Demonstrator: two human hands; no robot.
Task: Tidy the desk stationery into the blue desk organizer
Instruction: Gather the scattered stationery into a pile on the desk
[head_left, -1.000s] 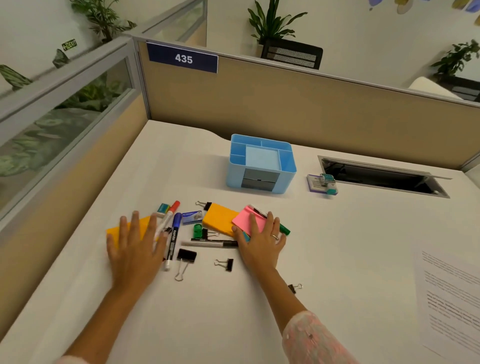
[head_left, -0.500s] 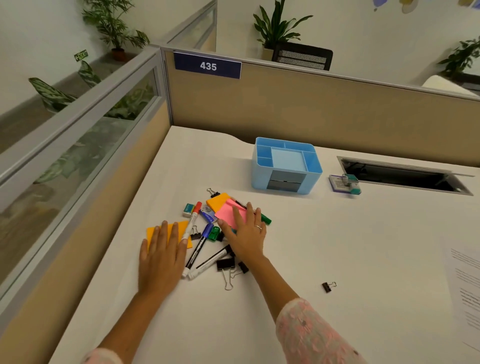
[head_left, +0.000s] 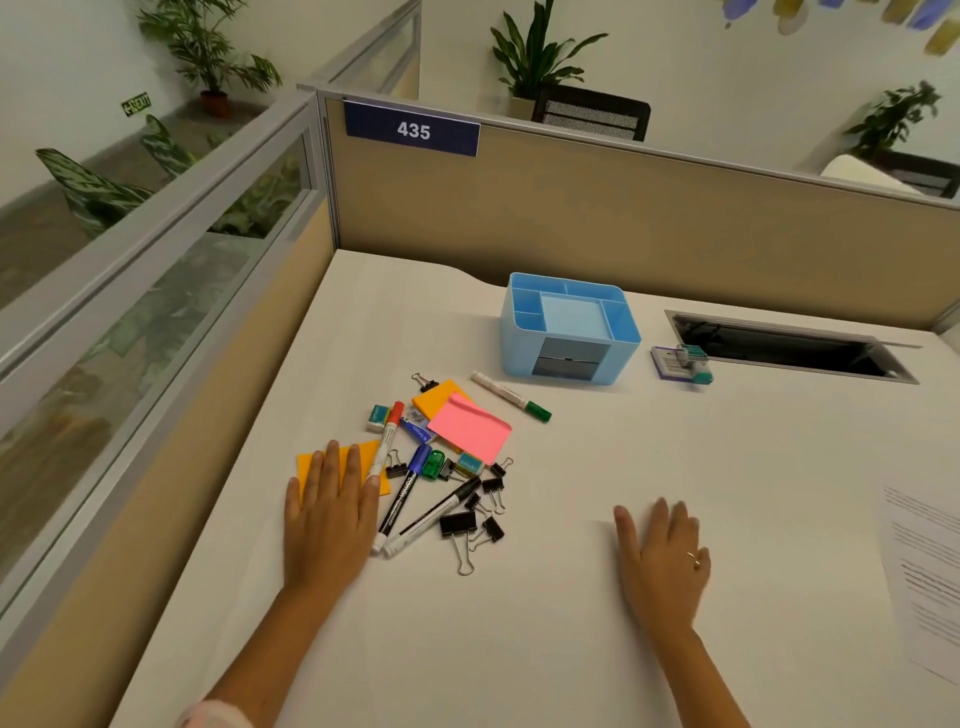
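Observation:
The blue desk organizer (head_left: 519, 332) stands at the back of the white desk (head_left: 571, 623), its compartments empty. In front of it lies a heap of stationery: a pink sticky pad (head_left: 470, 427), an orange pad (head_left: 435, 397) under it, a green marker (head_left: 511, 397), a red marker (head_left: 388, 435), a blue marker (head_left: 405, 488), a black marker (head_left: 431, 517), erasers and several black binder clips (head_left: 458, 525). My left hand (head_left: 330, 512) lies flat, fingers on another orange pad (head_left: 311, 462). My right hand (head_left: 662, 558) rests flat on bare desk, right of the heap.
A small stapler on a purple pad (head_left: 680, 362) sits right of the organizer, beside a cable slot (head_left: 789, 348) in the desk. A printed sheet (head_left: 930, 571) lies at the right edge. Partition walls close the back and left.
My right hand has left the pink pad and moved right and nearer to me onto bare desk. The stationery is pushed closer together. The left hand stays on the orange pad.

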